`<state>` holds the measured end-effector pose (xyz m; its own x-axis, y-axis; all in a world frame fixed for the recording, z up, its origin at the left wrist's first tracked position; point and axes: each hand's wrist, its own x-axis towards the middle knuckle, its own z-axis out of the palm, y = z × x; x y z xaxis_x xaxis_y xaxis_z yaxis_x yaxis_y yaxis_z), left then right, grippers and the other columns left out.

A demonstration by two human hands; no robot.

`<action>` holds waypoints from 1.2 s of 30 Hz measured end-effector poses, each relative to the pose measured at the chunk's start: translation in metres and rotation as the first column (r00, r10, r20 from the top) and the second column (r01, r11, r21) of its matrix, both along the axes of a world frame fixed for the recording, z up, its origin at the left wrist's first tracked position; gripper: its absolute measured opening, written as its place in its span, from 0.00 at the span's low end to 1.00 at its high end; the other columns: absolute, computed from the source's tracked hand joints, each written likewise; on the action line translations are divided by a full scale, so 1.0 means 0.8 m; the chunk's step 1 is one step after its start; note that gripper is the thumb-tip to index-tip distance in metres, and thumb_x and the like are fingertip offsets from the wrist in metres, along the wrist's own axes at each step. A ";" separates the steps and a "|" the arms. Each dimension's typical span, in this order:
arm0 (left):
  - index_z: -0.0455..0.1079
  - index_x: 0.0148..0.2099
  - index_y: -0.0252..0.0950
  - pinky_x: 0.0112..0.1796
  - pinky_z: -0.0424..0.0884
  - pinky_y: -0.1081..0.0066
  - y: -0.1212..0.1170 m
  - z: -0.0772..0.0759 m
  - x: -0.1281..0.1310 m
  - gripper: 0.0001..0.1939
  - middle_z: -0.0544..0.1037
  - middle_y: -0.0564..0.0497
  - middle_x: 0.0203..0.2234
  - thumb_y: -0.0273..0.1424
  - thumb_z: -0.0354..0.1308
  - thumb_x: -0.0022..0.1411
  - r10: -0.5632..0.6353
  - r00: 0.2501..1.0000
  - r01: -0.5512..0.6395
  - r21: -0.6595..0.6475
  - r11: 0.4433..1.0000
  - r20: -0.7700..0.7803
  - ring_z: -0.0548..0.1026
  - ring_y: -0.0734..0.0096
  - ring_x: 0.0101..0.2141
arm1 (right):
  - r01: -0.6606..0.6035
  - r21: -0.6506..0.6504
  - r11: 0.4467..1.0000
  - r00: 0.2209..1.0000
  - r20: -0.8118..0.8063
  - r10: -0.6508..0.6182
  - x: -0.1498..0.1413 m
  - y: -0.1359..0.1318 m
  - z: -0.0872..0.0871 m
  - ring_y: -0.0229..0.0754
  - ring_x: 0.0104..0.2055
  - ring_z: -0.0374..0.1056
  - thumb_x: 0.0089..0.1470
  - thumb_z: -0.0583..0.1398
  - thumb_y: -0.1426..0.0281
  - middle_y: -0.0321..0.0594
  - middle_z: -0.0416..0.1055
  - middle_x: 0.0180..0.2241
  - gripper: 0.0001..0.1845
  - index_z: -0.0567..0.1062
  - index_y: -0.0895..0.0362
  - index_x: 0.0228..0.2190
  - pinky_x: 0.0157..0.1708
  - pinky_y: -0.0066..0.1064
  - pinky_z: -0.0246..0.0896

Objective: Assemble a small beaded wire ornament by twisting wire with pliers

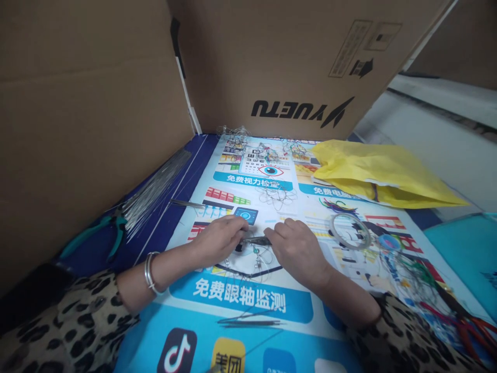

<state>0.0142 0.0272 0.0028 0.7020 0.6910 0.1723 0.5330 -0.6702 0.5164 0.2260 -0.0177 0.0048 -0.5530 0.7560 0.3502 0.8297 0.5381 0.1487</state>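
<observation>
My left hand (223, 239) is closed in a pinch at the middle of the printed cloth, a silver bangle (149, 274) on its wrist. Facing it, my right hand (298, 249) is closed around one end of a slim dark-grey metal piece (257, 241), which points towards the left fingertips. Its far end meets or passes beside those fingertips; I cannot tell which. Just below hangs or lies a thin looped wire piece with small beads (257, 263). What the left fingers pinch is hidden.
Teal-handled pliers (116, 228) and a bundle of straight wires (155, 189) lie left. Wire loops (277, 196) sit ahead. To the right are a tape roll (350, 231), a yellow bag (384, 171) and red-handled tools (466, 326). Cardboard (233, 62) walls the back. Short wires (250, 324) lie in front.
</observation>
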 end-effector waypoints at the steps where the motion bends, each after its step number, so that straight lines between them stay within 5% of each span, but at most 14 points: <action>1: 0.63 0.40 0.36 0.36 0.65 0.69 0.000 0.000 0.000 0.09 0.72 0.49 0.33 0.24 0.43 0.62 0.006 1.000 -0.006 0.002 1.000 -0.006 0.69 0.68 0.36 | 0.004 0.004 1.000 1.000 0.000 -0.004 0.000 0.000 0.000 0.42 0.31 0.54 0.56 0.53 0.76 0.39 0.65 0.24 0.09 0.73 0.57 0.29 0.31 0.35 0.43; 16: 0.64 0.37 0.36 0.31 0.64 0.72 -0.012 0.006 0.007 0.07 0.72 0.52 0.27 0.25 0.45 0.60 0.170 0.982 -0.169 -0.015 0.985 0.077 0.69 0.72 0.28 | 0.045 0.102 0.994 0.998 0.047 -0.050 -0.007 -0.008 0.000 0.43 0.30 0.53 0.54 0.54 0.77 0.39 0.64 0.24 0.07 0.71 0.58 0.28 0.30 0.35 0.42; 36: 0.64 0.36 0.37 0.29 0.63 0.74 -0.015 0.008 0.012 0.06 0.72 0.55 0.23 0.27 0.46 0.57 0.414 0.905 -0.375 -0.272 0.886 0.100 0.70 0.72 0.26 | 0.136 0.053 0.989 0.982 0.128 -0.142 -0.026 -0.022 0.020 0.45 0.29 0.56 0.47 0.59 0.79 0.40 0.66 0.24 0.04 0.71 0.59 0.26 0.28 0.36 0.42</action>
